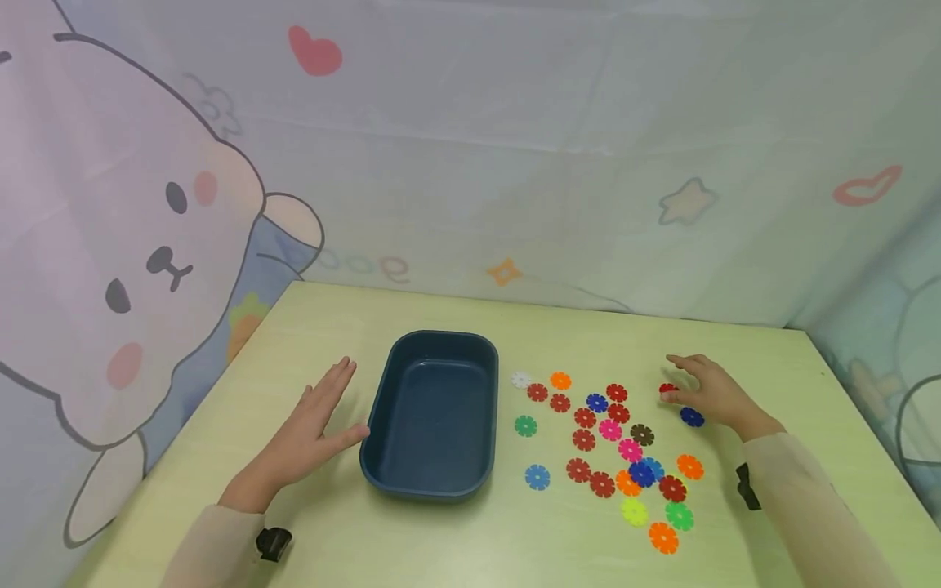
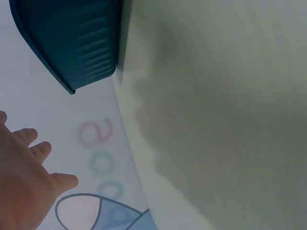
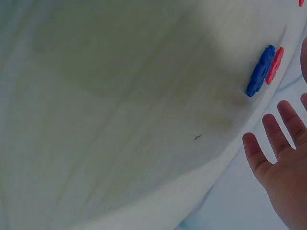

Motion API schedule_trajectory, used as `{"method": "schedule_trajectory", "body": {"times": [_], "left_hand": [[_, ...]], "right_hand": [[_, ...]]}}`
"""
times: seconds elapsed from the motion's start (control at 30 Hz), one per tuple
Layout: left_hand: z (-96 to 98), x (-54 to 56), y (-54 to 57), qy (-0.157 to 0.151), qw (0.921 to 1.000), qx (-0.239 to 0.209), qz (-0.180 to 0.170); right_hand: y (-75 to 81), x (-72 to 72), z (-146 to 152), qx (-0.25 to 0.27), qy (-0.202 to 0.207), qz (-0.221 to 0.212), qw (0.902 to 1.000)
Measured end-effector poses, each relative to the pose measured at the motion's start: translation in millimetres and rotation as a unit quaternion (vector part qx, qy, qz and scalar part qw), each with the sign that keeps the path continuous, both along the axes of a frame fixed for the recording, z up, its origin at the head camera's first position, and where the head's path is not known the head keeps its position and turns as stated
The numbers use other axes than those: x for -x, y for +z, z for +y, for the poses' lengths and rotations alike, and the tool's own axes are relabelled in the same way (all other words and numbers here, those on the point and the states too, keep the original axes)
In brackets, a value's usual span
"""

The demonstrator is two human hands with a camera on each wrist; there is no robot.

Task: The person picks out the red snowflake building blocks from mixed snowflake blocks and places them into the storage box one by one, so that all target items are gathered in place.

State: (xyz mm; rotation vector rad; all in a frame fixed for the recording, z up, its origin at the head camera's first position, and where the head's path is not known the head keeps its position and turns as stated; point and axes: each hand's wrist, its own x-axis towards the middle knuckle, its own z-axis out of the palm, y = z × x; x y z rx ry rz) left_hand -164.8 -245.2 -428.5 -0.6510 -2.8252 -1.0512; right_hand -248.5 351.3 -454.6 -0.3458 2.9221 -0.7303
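Note:
My left hand (image 1: 305, 437) has its fingers extended beside the left wall of a dark blue tray (image 1: 430, 425), the thumb reaching toward the rim. Over the right part of the table my right hand (image 1: 709, 396) hovers with spread fingers and holds nothing. Under its thumb lies a red snowflake disc (image 1: 666, 389), partly hidden by the hand, and a dark blue snowflake disc (image 1: 692, 416) sits just below it. The right wrist view shows this blue disc (image 3: 260, 72) and the red disc (image 3: 275, 66) beyond the fingers.
Many more snowflake discs lie scattered right of the tray, among them a green one (image 1: 525, 426), a light blue one (image 1: 537, 477) and an orange one (image 1: 664, 537). Some overlap. A printed curtain (image 1: 515, 163) hangs behind the pale table (image 1: 353, 327).

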Motion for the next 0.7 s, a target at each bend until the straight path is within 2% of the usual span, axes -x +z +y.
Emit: {"method": "schedule_trajectory", "body": {"times": [0.17,0.43,0.7], "left_hand": [[2.8,-5.4,-4.6,-0.016,0.9984,-0.029,-0.046],[5.5,-12.8,-6.3,-0.036,0.9899,-0.076,-0.115],[7.1,-15.7,-9.1,-0.066,0.9858,-0.087,-0.127]], "right_hand": [[-4.5,1.0,3,-0.003,-0.002,-0.014,0.9999],[-7.4,1.5,7,-0.003,0.011,0.001,0.9999],[-7.7,0.3,5,-0.006,0.016,0.0,0.9999]]}}
